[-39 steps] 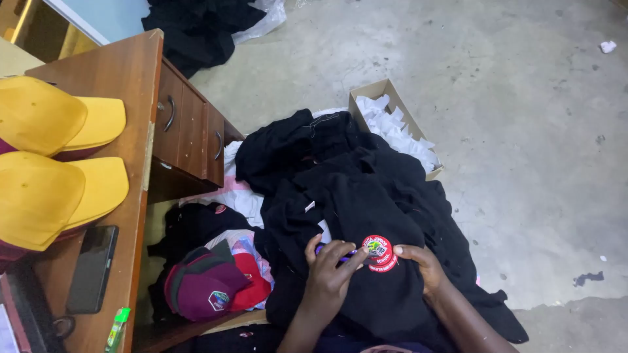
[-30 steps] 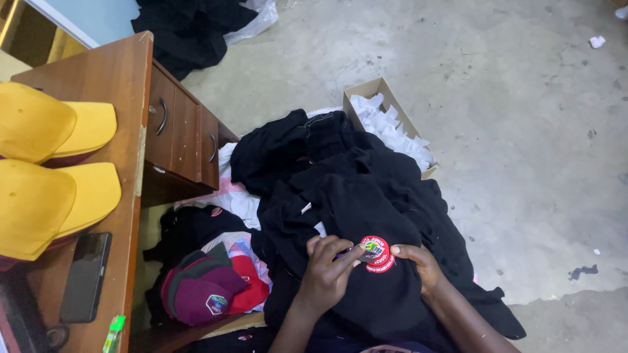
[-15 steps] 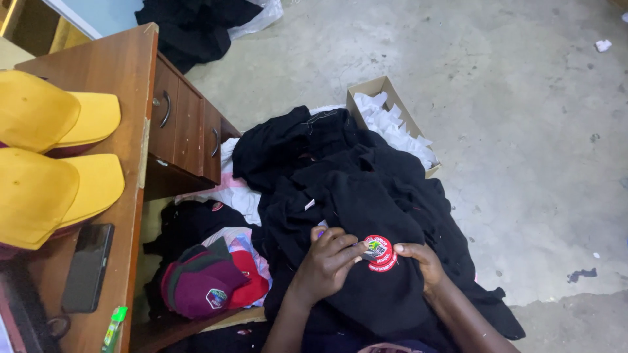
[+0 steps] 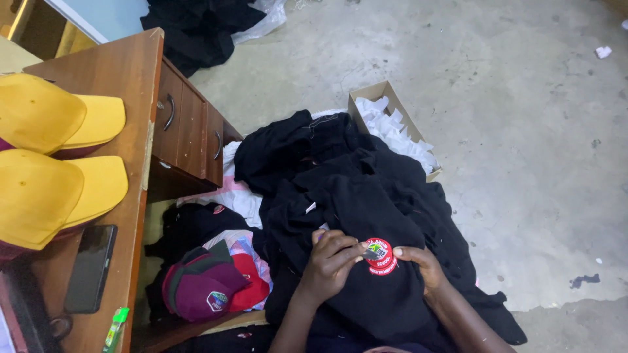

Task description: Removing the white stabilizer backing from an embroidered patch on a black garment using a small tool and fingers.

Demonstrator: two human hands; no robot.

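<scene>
Far to the left of my left hand (image 4: pixel 333 261), yellow caps (image 4: pixel 59 163) and a dark phone (image 4: pixel 90 268) are sitting on the tabletop (image 4: pixel 124 72), with a maroon cap (image 4: pixel 209 287) lying nearer. My left hand is pinching the edge of the round red badge (image 4: pixel 379 256), fingers closed on it. The badge is lying flat on the black garment (image 4: pixel 366 216) in my lap. My right hand (image 4: pixel 425 265) is pressing its other edge, fingers curled. Judging by this, the badge is placed, not visibly fastened yet.
</scene>
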